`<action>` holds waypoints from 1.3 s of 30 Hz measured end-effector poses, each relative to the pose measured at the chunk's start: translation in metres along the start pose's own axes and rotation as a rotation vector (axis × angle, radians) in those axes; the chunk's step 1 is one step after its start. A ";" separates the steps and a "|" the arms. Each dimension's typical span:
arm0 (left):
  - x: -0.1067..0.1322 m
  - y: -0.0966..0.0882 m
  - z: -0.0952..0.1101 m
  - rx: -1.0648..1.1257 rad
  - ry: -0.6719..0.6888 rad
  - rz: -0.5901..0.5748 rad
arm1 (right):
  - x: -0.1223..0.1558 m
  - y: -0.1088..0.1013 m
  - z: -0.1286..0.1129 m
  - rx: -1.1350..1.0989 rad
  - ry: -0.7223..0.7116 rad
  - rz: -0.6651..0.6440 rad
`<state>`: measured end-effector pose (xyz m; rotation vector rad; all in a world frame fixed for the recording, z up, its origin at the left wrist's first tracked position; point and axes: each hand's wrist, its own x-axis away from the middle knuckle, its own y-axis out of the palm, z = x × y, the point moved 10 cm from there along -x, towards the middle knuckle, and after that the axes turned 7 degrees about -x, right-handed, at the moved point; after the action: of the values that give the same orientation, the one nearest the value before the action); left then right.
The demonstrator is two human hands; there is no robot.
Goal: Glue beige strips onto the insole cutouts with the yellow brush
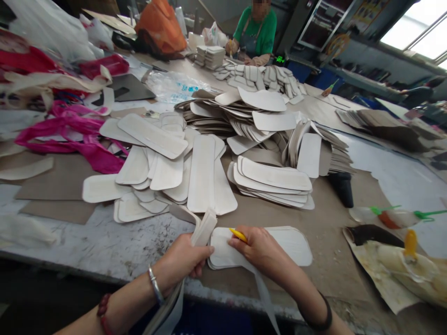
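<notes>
My left hand (183, 261) is closed round a thick bundle of white oblong cut pieces (204, 227), held upright at the table's near edge. My right hand (260, 249) is closed on a yellow tool (238, 234) and rests on a small flat stack of the same white pieces (291, 244) lying in front of me. A thin white strip (263, 295) hangs down below my right wrist.
Several heaps of white pieces (195, 177) cover the table's middle (115, 242). Pink fabric (80, 144) and brown card lie at the left. Glue-stained paper with brushes (401, 265) sits at the right, near a black pot (342, 188). A person in green (256, 32) works at the far end.
</notes>
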<state>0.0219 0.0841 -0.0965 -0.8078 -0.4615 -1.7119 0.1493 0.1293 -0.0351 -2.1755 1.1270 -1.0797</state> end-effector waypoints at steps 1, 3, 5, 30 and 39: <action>0.000 0.000 0.000 0.007 -0.001 -0.005 | -0.001 0.001 0.000 0.031 0.004 0.000; 0.001 0.000 0.001 0.019 -0.004 -0.008 | -0.003 0.002 0.000 0.082 0.017 -0.001; 0.002 -0.001 0.001 0.025 -0.012 -0.010 | -0.003 0.003 0.001 0.134 0.036 -0.004; 0.016 -0.023 -0.004 -0.133 0.004 0.175 | 0.087 -0.054 0.111 0.205 0.221 0.341; 0.004 -0.021 -0.015 -0.207 -0.031 0.191 | 0.073 -0.058 0.106 0.515 0.404 0.322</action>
<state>-0.0026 0.0770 -0.1017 -0.9956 -0.2212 -1.5870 0.2883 0.1054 -0.0257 -1.3662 1.1509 -1.4953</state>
